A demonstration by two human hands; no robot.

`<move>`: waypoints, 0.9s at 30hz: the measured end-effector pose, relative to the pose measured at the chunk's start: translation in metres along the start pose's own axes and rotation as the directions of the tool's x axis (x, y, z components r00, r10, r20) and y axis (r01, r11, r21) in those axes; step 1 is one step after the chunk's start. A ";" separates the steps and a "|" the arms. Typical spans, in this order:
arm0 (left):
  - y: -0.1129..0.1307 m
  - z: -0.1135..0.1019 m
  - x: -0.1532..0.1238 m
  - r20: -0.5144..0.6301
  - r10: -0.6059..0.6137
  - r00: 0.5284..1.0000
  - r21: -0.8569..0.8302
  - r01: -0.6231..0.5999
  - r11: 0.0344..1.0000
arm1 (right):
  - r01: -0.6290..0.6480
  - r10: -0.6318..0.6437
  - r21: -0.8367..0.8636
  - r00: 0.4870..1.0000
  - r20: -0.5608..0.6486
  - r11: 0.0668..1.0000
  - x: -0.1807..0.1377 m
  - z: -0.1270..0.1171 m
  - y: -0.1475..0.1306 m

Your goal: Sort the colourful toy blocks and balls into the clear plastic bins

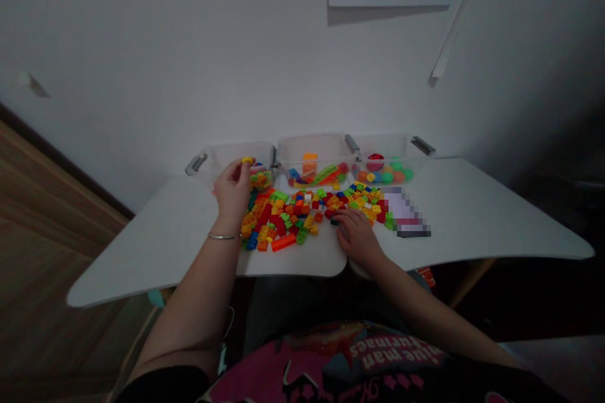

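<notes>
My left hand (232, 187) is raised at the front of the left clear bin (227, 154), pinching a small yellow toy block (247, 160) between thumb and fingertips. A bracelet circles that wrist. Below and to the right spreads a pile of colourful building blocks (283, 242) on the white table. At the pile's right side, my right hand (358, 236) rests low with its fingers stretched over the near edge of the blocks. A small dark spot shows by its fingertips, too small to make out. Some blocks in the left bin are partly hidden by my left hand.
Along the wall, the middle clear bin (316, 143) holds long coloured pieces and an orange block (310, 162). The right bin (394, 141) holds coloured balls (387, 176). A blurred-out flat object (404, 211) lies right of the pile. The white table (496, 220) has rounded corners.
</notes>
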State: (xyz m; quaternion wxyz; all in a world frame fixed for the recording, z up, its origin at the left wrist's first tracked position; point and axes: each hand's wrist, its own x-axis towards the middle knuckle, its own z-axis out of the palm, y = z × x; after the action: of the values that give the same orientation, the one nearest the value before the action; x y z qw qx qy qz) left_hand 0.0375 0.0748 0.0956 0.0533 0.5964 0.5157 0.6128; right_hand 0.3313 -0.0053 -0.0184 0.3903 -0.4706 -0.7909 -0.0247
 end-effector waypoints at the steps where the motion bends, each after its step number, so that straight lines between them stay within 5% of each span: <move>1: -0.003 -0.001 0.009 -0.016 -0.008 1.000 0.014 0.008 1.000 | -0.003 0.003 0.005 1.000 0.002 1.000 0.000 0.000 0.000; 5: -0.015 -0.006 0.033 0.009 -0.040 0.999 0.329 0.035 0.944 | -0.004 0.004 0.033 1.000 0.019 0.999 -0.001 -0.001 0.001; 9: -0.028 -0.006 0.044 0.126 -0.175 0.977 0.667 0.047 0.744 | -0.010 0.009 0.051 1.000 0.030 0.999 -0.001 -0.002 0.001; 14: -0.043 0.000 0.043 0.269 -0.177 0.947 0.818 -0.128 0.561 | -0.003 0.001 0.054 1.000 0.032 0.999 0.000 -0.003 0.000; 27: -0.047 -0.001 0.025 0.258 -0.024 0.966 0.685 -0.166 0.710 | -0.009 0.005 0.065 0.999 0.050 0.998 0.001 -0.002 0.000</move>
State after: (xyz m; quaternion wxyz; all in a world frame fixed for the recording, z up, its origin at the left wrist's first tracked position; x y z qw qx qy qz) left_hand 0.0038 0.1131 0.0796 -0.1364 0.6631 0.6749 0.2935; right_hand 0.3319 -0.0059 -0.0166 0.3858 -0.4609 -0.7991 0.0140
